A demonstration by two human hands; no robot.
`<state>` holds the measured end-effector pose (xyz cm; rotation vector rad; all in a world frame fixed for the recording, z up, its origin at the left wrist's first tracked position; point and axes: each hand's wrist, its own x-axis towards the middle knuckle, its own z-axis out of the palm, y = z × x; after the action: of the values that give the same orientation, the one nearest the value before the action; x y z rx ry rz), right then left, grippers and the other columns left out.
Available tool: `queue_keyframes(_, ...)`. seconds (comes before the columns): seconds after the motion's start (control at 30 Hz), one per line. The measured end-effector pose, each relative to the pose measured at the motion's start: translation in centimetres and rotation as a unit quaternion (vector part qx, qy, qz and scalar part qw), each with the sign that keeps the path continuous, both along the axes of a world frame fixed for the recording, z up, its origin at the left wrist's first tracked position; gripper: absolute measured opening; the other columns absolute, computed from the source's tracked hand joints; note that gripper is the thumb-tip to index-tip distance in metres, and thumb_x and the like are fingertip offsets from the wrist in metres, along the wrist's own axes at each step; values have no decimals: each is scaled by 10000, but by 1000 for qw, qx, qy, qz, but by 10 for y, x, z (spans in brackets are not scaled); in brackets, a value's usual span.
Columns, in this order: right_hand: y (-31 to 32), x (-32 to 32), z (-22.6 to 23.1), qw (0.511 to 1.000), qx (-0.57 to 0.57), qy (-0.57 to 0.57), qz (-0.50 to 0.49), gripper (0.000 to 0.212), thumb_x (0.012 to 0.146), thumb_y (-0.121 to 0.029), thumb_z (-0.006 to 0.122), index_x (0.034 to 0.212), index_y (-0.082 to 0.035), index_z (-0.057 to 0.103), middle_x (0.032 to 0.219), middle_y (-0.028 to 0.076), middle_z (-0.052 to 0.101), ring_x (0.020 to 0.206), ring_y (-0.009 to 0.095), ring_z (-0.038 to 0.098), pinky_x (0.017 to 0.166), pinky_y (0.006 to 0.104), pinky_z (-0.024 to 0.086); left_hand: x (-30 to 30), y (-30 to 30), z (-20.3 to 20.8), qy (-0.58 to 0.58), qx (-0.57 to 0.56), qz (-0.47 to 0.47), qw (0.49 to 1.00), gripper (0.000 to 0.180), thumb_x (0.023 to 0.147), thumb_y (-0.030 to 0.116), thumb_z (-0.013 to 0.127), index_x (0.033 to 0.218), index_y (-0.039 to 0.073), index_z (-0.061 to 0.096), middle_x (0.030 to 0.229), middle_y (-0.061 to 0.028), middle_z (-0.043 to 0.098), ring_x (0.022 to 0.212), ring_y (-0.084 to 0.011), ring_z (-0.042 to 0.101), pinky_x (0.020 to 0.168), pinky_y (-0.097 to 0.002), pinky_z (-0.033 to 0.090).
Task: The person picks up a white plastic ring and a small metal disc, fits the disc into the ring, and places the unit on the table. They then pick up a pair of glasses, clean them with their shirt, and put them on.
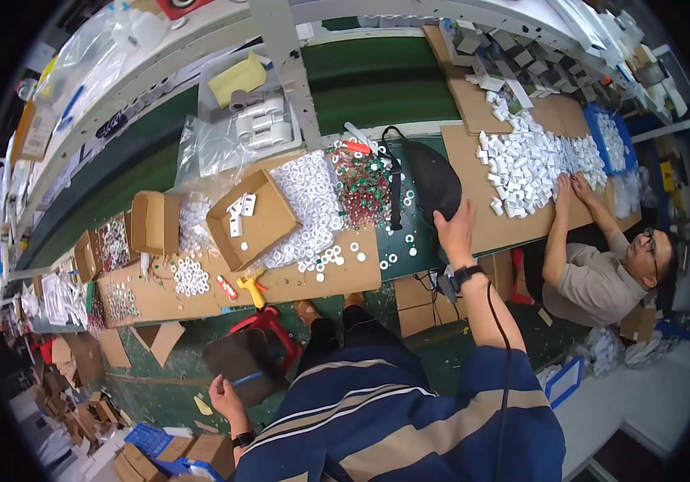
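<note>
At the bench's edge, my right hand (455, 230) grips the lower right side of a black bag (428, 175), thumb on the near side. The bag has a dark strap (395, 191) along its left and lies on the green bench top. My left hand (223, 397) hangs low beside a stool with a dark seat (244, 365), its fingers loosely bent and apart, holding nothing. A pile of small red and green parts (363, 186) and a heap of white rings (306, 205) lie left of the bag.
An open cardboard box (274, 234) holds a few white pieces. Near the bench edge lies a yellow glue gun (253, 287). At right, a co-worker (602, 273) handles a heap of white blocks (521, 165). Cables (435, 291) hang below the bench. A shelf post (287, 76) rises behind.
</note>
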<state>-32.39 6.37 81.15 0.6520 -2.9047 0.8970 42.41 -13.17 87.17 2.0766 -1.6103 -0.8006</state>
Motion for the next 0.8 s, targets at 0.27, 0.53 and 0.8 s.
queue_keyframes(0.27, -28, -71, -6, 990, -61, -121, -29, 824, 845, -225, 936, 1531, 90, 605, 1443, 360, 723, 1356, 529, 689, 1186, 549, 544, 15, 50, 9, -91, -20, -26, 995, 272, 1070, 91, 785, 1330, 11, 799, 1168, -95, 819, 950, -162, 750, 870, -322, 619)
queue_keyframes(0.53, -56, -66, -25, 988, -8, -88, -125, 569, 897, -230, 899, 1342, 84, 736, 1307, 311, 803, 1209, 465, 785, 1051, 503, 609, 27, 94, -5, 48, 28, 89, 994, 243, 1082, 98, 759, 1307, 20, 806, 1058, -69, 815, 888, -138, 753, 828, -313, 622)
queue_keyframes(0.8, -44, -62, 2, 936, -171, -258, -171, 613, 902, -251, 924, 1320, 147, 720, 1288, 262, 808, 1185, 387, 786, 1032, 496, 614, 39, 114, -23, 71, 54, 128, 988, 248, 1078, 90, 758, 1306, 4, 803, 1044, -74, 818, 878, -145, 758, 817, -312, 624)
